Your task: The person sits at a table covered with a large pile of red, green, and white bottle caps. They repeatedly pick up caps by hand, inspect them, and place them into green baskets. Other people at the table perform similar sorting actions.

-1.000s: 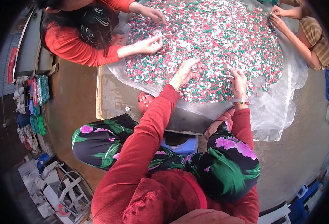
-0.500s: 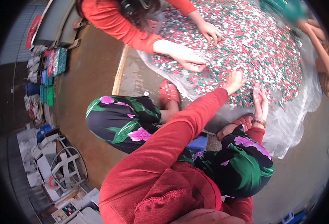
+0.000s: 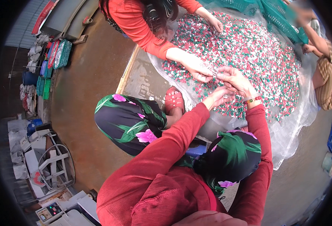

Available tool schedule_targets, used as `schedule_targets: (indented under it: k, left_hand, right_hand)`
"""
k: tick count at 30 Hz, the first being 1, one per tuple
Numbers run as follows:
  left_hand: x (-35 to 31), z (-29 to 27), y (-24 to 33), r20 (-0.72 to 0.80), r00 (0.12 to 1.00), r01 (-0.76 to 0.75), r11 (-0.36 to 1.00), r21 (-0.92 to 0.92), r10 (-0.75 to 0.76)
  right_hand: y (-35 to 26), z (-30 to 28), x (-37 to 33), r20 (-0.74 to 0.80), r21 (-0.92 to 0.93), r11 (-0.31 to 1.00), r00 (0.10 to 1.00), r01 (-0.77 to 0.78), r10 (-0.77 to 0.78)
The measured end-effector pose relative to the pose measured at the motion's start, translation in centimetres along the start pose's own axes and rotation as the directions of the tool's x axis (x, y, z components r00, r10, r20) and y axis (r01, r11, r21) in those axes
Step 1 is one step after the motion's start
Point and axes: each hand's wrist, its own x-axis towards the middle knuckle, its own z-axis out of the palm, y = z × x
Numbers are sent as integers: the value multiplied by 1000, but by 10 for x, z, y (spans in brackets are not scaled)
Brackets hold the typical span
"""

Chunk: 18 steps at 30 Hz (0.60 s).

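A wide heap of small red, green and white pieces point(image 3: 264, 60) lies spread on a clear plastic sheet point(image 3: 290, 139). At the heap's near edge, my left hand point(image 3: 219, 97) is closed round something small and whitish, too small to name. My right hand point(image 3: 236, 80) reaches just beyond it, fingers pinched, meeting a co-worker's hand point(image 3: 199, 70). Something pale shows between those fingertips; I cannot make out what it is or which of us grips it. The co-worker's other hand point(image 3: 215, 25) hovers over the far part of the heap.
Green plastic baskets point(image 3: 282, 22) stand behind the heap, beside another person at the far right. A wooden strip point(image 3: 126, 71) edges the wet floor. Stacked crates point(image 3: 62, 54) and a grey machine with a control panel point(image 3: 49, 211) stand at the left.
My right hand has risen from the heap's near edge to the co-worker's fingers. My left hand has drawn back toward me, off the pieces. The co-worker's far hand has moved farther away.
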Motion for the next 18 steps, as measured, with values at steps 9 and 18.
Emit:
schedule_targets:
  k: [9, 18]
  left_hand:
    - [-24, 5, 29, 69, 991, -131, 858, 497, 111]
    - [-26, 82, 49, 333, 863, -504, 612, 609, 380]
  right_hand:
    - [1, -40, -49, -466, -346, 935, 852, 71, -237]
    - [5, -49, -119, -440, -334, 942, 879, 33, -186]
